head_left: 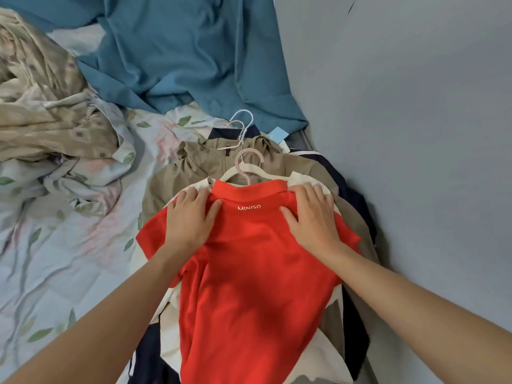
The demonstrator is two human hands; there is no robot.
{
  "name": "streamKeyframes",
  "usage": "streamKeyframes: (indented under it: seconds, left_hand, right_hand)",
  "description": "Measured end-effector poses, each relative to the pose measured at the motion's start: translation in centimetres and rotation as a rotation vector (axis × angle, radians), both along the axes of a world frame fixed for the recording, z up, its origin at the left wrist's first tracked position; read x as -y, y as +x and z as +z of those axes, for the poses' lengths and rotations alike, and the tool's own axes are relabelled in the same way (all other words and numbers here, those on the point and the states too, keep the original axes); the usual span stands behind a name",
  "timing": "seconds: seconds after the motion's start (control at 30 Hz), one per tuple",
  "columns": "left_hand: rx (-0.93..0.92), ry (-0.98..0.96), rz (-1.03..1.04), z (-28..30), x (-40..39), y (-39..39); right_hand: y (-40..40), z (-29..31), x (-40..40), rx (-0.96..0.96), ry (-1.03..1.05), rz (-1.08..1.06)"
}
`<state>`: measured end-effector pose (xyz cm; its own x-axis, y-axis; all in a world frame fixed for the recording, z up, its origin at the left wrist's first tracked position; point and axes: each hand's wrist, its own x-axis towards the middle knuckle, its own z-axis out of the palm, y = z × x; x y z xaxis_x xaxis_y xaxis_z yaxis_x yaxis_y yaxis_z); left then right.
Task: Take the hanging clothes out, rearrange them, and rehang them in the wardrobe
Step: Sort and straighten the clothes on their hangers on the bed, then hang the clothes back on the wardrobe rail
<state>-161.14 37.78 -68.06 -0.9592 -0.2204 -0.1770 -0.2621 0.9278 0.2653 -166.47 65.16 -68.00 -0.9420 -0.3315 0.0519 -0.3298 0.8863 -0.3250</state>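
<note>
I see both hands flat on the red shirt (249, 273), which lies back-up on top of a pile of clothes on the bed, its "MINISO" lettering just below the collar. My left hand (191, 220) presses the left shoulder with fingers straight and spread; my right hand (310, 217) does the same on the right shoulder — neither curls round anything. The shirt sits on a pale hanger (243, 169) whose pink hook pokes out above the collar. Under it lie a cream garment (327, 353), a khaki jacket (177, 173) and something dark navy (357, 198) — I think a jacket, though little of it shows. A second hanger hook (243, 120), white, rests beyond the khaki collar. The floral bedsheet (69, 259) spreads to the left, a teal cloth (180, 56) lies at the top, and a grey wall (415, 106) stands to the right.
</note>
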Motion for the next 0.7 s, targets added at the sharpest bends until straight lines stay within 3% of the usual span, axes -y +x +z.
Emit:
streamKeyframes:
  seconds: [0.1,0.17,0.37,0.53,0.7]
  left_hand:
    - [-0.073,-0.023,0.008,0.8,1.2,0.3]
    - [-0.073,-0.024,0.035,0.9,2.0,-0.5]
    - [0.149,-0.020,-0.036,-1.3,3.0,-2.5]
    - [0.089,-0.022,-0.087,-1.6,2.8,-1.4]
    - [-0.056,0.147,-0.143,0.4,3.7,0.4]
  right_hand:
    - [-1.4,1.3,0.4,-0.034,-0.102,0.069]
    - [-2.9,1.7,0.9,-0.026,-0.058,0.085]
    - [-5.3,0.7,1.2,0.313,0.128,0.009]
    - [-4.5,0.2,0.7,0.214,0.149,-0.020]
    - [-3.1,1.4,0.1,0.114,0.058,0.033]
